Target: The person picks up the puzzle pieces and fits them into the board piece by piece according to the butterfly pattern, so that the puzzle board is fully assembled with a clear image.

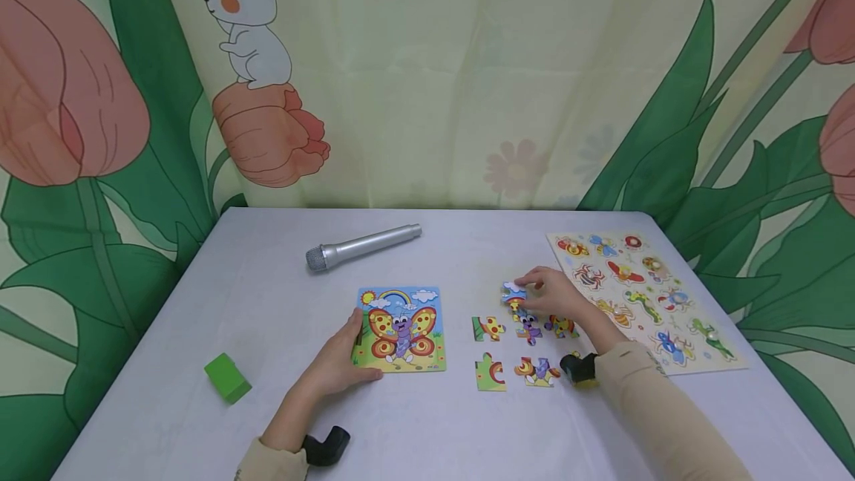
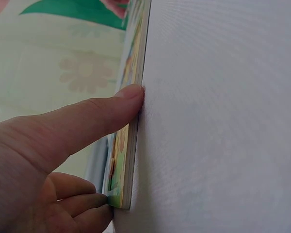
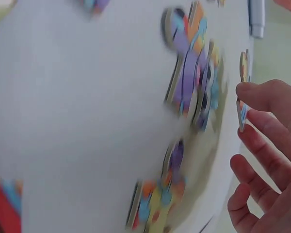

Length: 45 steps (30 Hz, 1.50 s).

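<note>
A square butterfly puzzle board (image 1: pixel 401 332) lies flat on the white table. My left hand (image 1: pixel 337 358) holds it by the near left corner, the thumb against its near edge and the fingers along its left edge. In the right wrist view, a thin puzzle piece (image 3: pixel 242 73) is pinched by my right hand (image 3: pixel 274 141) between thumb and fingertips. Below that hand lie loose pieces: a purple piece (image 1: pixel 530 331), a red and yellow piece (image 1: pixel 561 326), a green and yellow piece (image 1: pixel 488 329), a green corner piece (image 1: pixel 490 373) and a purple and orange piece (image 1: pixel 537 372).
A silver microphone (image 1: pixel 364 246) lies behind the board. At the left is a green block (image 1: pixel 228 378). A white insect picture board (image 1: pixel 641 303) covers the table's right side, partly under my right forearm. Another piece (image 1: pixel 585 381) is partly hidden by the right wrist camera.
</note>
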{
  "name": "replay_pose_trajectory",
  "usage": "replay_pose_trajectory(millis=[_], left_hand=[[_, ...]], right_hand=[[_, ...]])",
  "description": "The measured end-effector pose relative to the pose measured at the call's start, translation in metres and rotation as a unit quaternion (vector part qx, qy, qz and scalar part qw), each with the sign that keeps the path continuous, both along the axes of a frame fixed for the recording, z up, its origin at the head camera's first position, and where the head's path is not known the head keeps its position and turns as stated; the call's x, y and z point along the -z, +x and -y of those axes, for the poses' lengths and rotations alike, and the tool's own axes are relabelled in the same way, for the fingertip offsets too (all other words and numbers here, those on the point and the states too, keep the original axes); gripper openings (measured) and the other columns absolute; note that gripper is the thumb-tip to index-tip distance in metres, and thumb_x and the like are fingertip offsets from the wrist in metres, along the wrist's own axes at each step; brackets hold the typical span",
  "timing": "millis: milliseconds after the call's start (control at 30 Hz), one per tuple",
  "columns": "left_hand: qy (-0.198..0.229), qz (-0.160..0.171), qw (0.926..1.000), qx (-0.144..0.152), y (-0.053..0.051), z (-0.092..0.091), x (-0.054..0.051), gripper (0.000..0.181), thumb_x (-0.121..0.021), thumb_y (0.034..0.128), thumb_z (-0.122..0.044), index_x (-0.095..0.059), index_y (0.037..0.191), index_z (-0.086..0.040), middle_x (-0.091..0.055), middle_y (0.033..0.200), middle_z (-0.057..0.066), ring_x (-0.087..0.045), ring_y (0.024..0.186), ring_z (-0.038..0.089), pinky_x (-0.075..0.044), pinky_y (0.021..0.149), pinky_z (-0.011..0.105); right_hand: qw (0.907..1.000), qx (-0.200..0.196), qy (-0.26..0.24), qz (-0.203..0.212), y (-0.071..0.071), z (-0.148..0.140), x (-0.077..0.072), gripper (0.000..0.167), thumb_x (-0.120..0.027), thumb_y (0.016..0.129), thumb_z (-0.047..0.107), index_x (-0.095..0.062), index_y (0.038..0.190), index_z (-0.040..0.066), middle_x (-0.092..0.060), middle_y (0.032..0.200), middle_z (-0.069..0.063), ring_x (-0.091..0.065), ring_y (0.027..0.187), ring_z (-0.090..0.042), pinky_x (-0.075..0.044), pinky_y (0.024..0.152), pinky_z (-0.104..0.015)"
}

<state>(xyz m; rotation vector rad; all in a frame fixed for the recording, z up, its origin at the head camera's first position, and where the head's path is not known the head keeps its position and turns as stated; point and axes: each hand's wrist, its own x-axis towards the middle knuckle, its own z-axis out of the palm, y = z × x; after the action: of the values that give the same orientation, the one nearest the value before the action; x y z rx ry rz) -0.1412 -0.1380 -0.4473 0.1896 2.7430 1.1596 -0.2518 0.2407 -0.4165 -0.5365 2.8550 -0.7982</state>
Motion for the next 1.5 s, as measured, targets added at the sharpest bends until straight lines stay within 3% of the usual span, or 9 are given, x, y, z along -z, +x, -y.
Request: replay_pose_trajectory(millis=[467, 867, 1133, 1500], left_hand=[[0.000, 0.001, 1.0000, -0.001, 0.001, 0.000, -0.001, 0.103, -0.081, 0.0679, -0.022, -0.016, 0.143, 0.004, -0.017, 0.148, 0.021, -0.019, 0.135, 0.036, -0.023, 0.106, 0.049], [-0.001, 0.002, 1.0000, 0.000, 0.000, 0.000, -0.001, 0.103, -0.081, 0.0679, -0.022, -0.016, 0.144, 0.004, -0.017, 0.148, 0.021, -0.019, 0.135, 0.036, -0.024, 0.106, 0.049], [0.004, 0.001, 1.0000, 0.004, -0.001, 0.001, -0.001, 0.103, -0.081, 0.0678, -0.021, -0.016, 0.143, 0.004, -0.017, 0.148, 0.021, -0.019, 0.135, 0.036, -0.023, 0.106, 0.049], [0.001, 0.004, 1.0000, 0.004, 0.000, 0.000, -0.002, 0.103, -0.081, 0.0678, -0.021, -0.016, 0.143, 0.004, -0.017, 0.148, 0.021, -0.019, 0.135, 0.036, -0.024, 0.106, 0.049]], right_hand=[[0.9983, -0.053, -0.023, -0.007, 0.002, 0.067, -0.002, 0.036, -0.075, 0.075, 0.018, -0.068, 0.108, 0.006, -0.059, 0.100, -0.005, -0.051, 0.087, -0.021, -0.043, 0.069, -0.029], [0.9963, -0.081, -0.008, 0.029, -0.001, 0.115, 0.001, 0.034, -0.074, 0.076, 0.019, -0.069, 0.109, 0.012, -0.056, 0.100, -0.001, -0.049, 0.087, -0.016, -0.045, 0.073, -0.029], [0.9942, -0.104, 0.012, 0.024, -0.003, 0.138, -0.002, 0.029, -0.075, 0.076, 0.017, -0.071, 0.104, 0.012, -0.058, 0.098, -0.001, -0.051, 0.091, -0.017, -0.044, 0.082, -0.032], [0.9926, -0.114, 0.040, 0.013, -0.005, 0.151, 0.004, 0.026, -0.075, 0.075, 0.016, -0.072, 0.101, 0.012, -0.057, 0.098, -0.002, -0.050, 0.087, -0.016, -0.043, 0.074, -0.029]])
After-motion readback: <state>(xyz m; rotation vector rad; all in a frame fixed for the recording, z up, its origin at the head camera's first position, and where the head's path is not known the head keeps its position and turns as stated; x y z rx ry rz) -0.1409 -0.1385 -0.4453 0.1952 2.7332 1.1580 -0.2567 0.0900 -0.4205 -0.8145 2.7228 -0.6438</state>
